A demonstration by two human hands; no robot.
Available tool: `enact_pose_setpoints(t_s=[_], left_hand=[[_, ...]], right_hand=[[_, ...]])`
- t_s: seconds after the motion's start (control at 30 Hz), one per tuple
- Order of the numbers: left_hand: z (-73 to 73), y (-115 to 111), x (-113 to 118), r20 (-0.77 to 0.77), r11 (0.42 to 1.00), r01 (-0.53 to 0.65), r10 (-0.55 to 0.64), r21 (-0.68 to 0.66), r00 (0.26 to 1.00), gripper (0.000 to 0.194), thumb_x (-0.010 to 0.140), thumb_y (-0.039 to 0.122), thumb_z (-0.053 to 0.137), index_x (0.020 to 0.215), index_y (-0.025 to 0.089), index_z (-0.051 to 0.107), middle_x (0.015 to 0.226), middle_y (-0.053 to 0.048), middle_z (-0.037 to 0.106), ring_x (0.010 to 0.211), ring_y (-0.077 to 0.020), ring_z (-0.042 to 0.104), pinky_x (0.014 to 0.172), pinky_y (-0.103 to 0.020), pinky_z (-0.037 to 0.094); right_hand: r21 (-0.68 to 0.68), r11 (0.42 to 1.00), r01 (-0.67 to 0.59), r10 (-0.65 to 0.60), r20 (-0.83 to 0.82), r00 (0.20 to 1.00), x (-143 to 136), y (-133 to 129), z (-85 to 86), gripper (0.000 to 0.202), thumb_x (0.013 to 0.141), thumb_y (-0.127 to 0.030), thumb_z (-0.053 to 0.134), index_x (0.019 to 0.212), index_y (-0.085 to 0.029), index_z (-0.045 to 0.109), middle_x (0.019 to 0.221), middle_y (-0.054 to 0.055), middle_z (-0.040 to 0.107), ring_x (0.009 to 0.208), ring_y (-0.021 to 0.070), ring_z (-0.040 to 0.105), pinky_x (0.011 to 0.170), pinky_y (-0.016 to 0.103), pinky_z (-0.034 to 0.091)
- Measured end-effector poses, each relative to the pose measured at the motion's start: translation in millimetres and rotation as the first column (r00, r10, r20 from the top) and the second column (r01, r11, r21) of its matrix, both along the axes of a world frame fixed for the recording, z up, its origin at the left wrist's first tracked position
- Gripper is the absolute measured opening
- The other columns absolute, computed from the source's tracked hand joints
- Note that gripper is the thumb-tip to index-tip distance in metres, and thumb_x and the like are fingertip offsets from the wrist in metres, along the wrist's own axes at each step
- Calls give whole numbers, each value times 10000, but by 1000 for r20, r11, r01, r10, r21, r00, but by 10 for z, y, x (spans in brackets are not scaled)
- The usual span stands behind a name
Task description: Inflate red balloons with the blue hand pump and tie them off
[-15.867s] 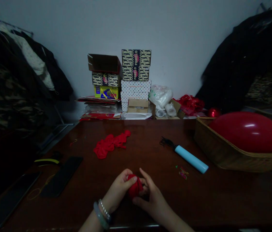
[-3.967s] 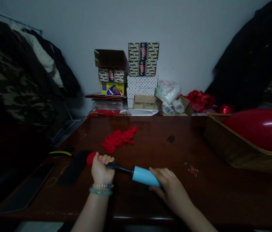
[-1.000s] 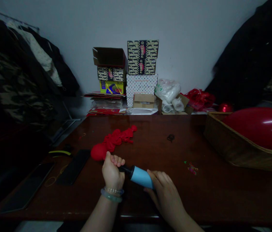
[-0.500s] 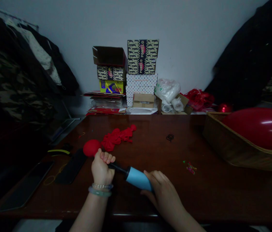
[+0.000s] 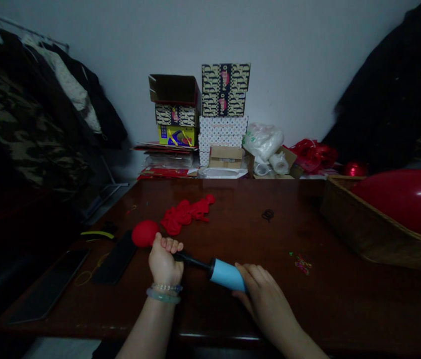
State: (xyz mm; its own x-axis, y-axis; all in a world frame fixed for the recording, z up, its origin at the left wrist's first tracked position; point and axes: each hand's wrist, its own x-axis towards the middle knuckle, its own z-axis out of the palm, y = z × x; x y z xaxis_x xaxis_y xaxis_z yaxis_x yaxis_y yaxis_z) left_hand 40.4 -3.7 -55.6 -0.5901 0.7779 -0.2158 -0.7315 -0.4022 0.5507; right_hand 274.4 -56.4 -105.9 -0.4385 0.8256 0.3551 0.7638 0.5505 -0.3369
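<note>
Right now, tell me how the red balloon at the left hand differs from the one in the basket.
Size: the small balloon looks far smaller than the big balloon.
Surface: the small balloon looks matte; the big balloon shines with bright highlights.
Place: the small balloon bulges out beside the left hand; the big balloon rests in the basket, untouched by either hand.
Shared: both are red and hold air.

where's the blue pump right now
In the head view, the blue pump is below centre, held by the left hand at its black end and the right hand at its blue end.
</note>
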Motion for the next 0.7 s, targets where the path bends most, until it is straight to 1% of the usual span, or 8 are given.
enact_pose_setpoints(t_s=[0.1, 0.2, 0.37, 0.43, 0.57, 0.7], left_hand=[[-16, -1, 22, -2, 1000, 1, -1, 0, 1000, 413, 894, 294, 539, 557, 184, 327, 440, 78, 291, 369, -55, 263, 401, -204, 272], [-29, -15, 109, -6, 1000, 20, -20, -5, 1000, 433, 890, 334, 560, 552, 183, 334, 440, 76, 294, 373, -55, 263, 400, -204, 276], [-9, -73, 277, -35, 996, 77, -76, 34, 997, 466, 843, 391, 623, 543, 183, 333, 437, 73, 305, 375, -56, 271, 401, -207, 286], [1, -89, 298, -54, 995, 89, -86, 48, 995, 472, 841, 396, 625, 539, 184, 332, 430, 72, 300, 372, -59, 267, 396, -208, 280], [-12, -85, 276, -61, 996, 76, -74, 37, 995, 465, 848, 397, 616, 540, 183, 341, 428, 72, 302, 370, -58, 259, 394, -208, 278], [-42, -66, 238, -59, 998, 65, -64, 22, 996, 471, 840, 412, 624, 541, 183, 341, 429, 73, 302, 371, -59, 264, 396, -207, 284]], right_hand=[[51, 999, 6, -6, -4, 1000, -33, -19, -9, 583, 788, -197, 708, 1316, -187, 462, 1111, 111, 608, 970, 287, 582, 852, 462, 515], [97, 995, 5, -5, -5, 1000, -67, -48, -15, 563, 789, -210, 703, 1300, -170, 468, 1102, 118, 611, 951, 289, 589, 834, 465, 527], [154, 988, 7, -4, -22, 1000, -113, -101, -26, 473, 858, -258, 612, 1299, -172, 465, 1082, 127, 618, 920, 285, 604, 813, 469, 535], [141, 990, 10, -6, -30, 1000, -124, -113, -18, 474, 855, -255, 614, 1299, -172, 468, 1082, 124, 620, 928, 282, 606, 818, 467, 535], [71, 997, 1, 2, -45, 999, -118, -101, 8, 530, 795, -222, 693, 1283, -190, 489, 1081, 108, 624, 934, 277, 606, 820, 455, 537], [44, 999, -6, 10, -91, 996, -105, -79, 1, 675, 740, -205, 756, 1336, -183, 441, 1119, 119, 623, 981, 281, 598, 845, 445, 533]])
